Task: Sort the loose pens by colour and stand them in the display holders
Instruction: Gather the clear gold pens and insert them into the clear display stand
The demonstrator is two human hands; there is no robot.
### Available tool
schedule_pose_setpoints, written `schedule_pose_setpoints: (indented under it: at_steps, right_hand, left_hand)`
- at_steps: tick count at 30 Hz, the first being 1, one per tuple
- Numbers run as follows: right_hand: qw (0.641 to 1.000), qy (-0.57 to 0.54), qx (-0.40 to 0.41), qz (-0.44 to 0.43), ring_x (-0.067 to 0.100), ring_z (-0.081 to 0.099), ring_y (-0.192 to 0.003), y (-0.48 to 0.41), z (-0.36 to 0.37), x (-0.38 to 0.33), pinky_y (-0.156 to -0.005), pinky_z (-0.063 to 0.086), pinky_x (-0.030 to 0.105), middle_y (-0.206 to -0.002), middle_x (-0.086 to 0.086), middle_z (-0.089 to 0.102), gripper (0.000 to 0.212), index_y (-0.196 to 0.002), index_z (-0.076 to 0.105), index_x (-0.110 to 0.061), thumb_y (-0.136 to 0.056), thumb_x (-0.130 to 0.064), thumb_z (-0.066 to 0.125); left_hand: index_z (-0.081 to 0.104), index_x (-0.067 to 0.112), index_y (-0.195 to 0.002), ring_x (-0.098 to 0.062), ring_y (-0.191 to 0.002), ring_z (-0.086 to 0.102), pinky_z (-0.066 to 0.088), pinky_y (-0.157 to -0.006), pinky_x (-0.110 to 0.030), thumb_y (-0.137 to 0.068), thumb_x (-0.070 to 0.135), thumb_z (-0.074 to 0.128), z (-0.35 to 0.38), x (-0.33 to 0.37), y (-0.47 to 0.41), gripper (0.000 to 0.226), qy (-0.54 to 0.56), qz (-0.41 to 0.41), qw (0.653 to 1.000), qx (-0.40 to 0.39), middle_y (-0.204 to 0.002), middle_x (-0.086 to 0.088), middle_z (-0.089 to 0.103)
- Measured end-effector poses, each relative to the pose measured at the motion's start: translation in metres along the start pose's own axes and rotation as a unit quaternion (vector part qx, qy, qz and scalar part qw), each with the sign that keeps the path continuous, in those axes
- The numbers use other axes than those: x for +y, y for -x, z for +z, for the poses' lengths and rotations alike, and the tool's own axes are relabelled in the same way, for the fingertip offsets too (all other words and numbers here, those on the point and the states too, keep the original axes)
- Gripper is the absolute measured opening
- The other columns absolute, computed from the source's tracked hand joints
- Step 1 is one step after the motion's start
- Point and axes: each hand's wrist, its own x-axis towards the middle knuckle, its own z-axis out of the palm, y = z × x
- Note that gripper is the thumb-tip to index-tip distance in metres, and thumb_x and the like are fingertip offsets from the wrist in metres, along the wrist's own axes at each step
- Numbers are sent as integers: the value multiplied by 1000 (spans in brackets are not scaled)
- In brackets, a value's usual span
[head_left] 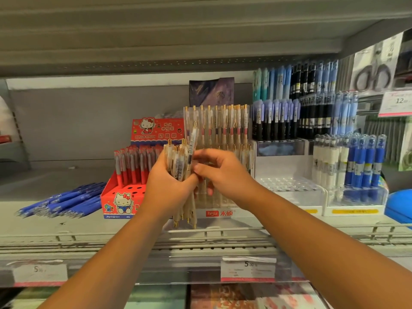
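Two bare forearms reach in from the near edge toward the clear holder (223, 205) at the middle of the shelf (40, 226); well left of that holder a heap of loose blue pens (64, 200) lies flat, and a red box (116, 197) stands just beside the holder's left wall. In front of the holder's left half, the left grip (169, 188) is wrapped round a bundle (177, 166) of pale gold-tipped pens, their long axes upright, clips up, tips hanging below the fist. One pen (192, 144) stands proud of the bundle, leaning slightly right; the right grip (220, 172), in front of the holder's middle, seems to pinch its lower barrel between thumb and fingertip. The holder's slots lie behind and just right of that pen, so the right grip is the nearer; the pull likely wants to run up along the barrel, then tip-down into a row of like colour.
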Motion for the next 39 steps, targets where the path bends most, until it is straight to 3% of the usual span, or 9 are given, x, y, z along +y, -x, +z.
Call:
schedule_pose_setpoints:
  at_steps: [3, 10, 15, 17, 21, 28, 33, 36, 39]
  right_hand:
    - [999, -16, -14, 30, 26, 53, -64, -3, 2, -4, -44, 45, 25, -96, -4, 68, 24, -100, 64, -32, -95, -9, 60]
    - [999, 11, -25, 23, 9, 61, -60, -1, -2, -4, -45, 46, 22, -90, 2, 67, 16, -104, 64, -20, -93, -8, 63]
    - [999, -22, -37, 1, 16, 59, -66, 0, -6, -4, -47, 46, 18, -92, -7, 66, 48, -111, 53, -45, -92, -1, 63]
    - [1000, -7, -30, -4, 19, 58, -69, -1, -6, -5, -48, 45, 17, -97, 0, 66, 44, -108, 54, -42, -92, -2, 63]
    - [999, 33, -31, -6, 9, 61, -72, -2, -8, -8, -51, 46, 14, -100, 4, 66, 23, -107, 61, -24, -93, -7, 63]
    - [997, 4, -56, 48, 14, 62, -78, -1, -10, -7, -60, 53, 27, -103, 8, 63, 30, -126, 56, -14, -96, -8, 58]
    - [992, -18, -87, 87, 17, 62, -78, -7, -14, -16, -61, 56, 30, -97, 9, 58, 21, -113, 54, -10, -95, 1, 54]
    - [992, 1, -96, 82, 18, 64, -78, -9, -18, -19, -63, 57, 31, -94, 10, 59, 18, -105, 54, -11, -94, 3, 56]
    - [994, 43, -84, 47, 13, 66, -76, -10, -22, -17, -67, 55, 25, -89, 7, 61, 19, -104, 58, -11, -92, 3, 59]
  left_hand:
    - [63, 30, -109, -9, -84, 73, 57, -64, -20, -81, 5, 72, -1, -1, -2, 39, 11, -7, 1000, -1, -92, 9, 74]
    - [62, 31, -109, -6, -86, 72, 56, -64, -17, -80, 6, 75, -1, -2, -2, 40, 12, -20, 1000, -9, -93, 13, 74]
    - [63, 27, -115, -5, -89, 72, 56, -67, -17, -80, 6, 77, 1, 0, -2, 43, 22, -25, 999, -19, -97, 13, 75]
    - [63, 26, -113, -4, -89, 72, 55, -67, -16, -79, 6, 77, 1, 0, -2, 42, 22, -28, 999, -18, -96, 14, 75]
    - [62, 30, -109, -2, -88, 71, 55, -68, -16, -76, 7, 79, 0, 0, -2, 43, 10, -31, 999, -16, -95, 16, 74]
    - [61, 31, -107, -3, -84, 72, 55, -64, -16, -77, 0, 77, 0, 0, -2, 45, 0, -34, 999, -38, -91, 16, 74]
    - [63, 25, -107, -8, -78, 73, 56, -60, -18, -79, 2, 77, 1, -1, -2, 40, 10, -50, 998, -37, -88, 9, 75]
    - [63, 27, -110, -11, -87, 73, 60, -70, -25, -79, 10, 80, 1, -1, -3, 39, 8, -49, 998, -36, -94, 7, 76]
    - [63, 28, -109, -8, -91, 72, 59, -74, -22, -78, 12, 81, 0, -1, -2, 39, 6, -47, 998, -35, -96, 10, 75]
